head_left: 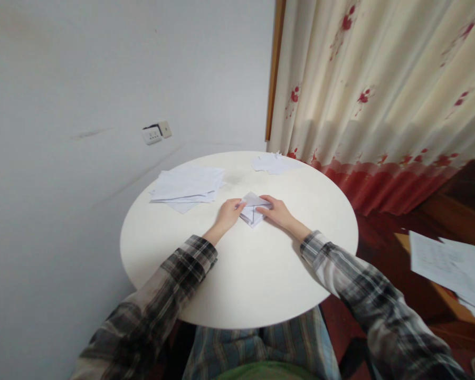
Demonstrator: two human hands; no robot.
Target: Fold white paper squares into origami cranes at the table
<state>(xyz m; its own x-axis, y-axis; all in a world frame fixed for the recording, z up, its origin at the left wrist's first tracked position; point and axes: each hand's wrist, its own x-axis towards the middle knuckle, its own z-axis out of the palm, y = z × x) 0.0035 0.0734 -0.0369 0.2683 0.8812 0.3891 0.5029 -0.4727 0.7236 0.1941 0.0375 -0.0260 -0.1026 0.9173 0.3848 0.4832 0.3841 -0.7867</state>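
A folded piece of white paper (253, 215), roughly diamond-shaped with a crease or slit down its middle, lies near the centre of the round white table (237, 274). At its left corner my left hand (230, 212) is closed, pinching the paper's edge between thumb and fingers. My right hand (276, 211) grips the right side, with the thumb on top of the folded layers and the fingers along the far edge. Both forearms, in plaid sleeves, reach over the near part of the table.
A stack of white paper sheets (188, 182) rests at the table's left back. Several smaller white paper pieces (275, 162) lie at the far edge. A wall with a socket (153, 135) stands at left, a flowered curtain (360, 105) at right. Printed papers (447, 264) lie on brown furniture.
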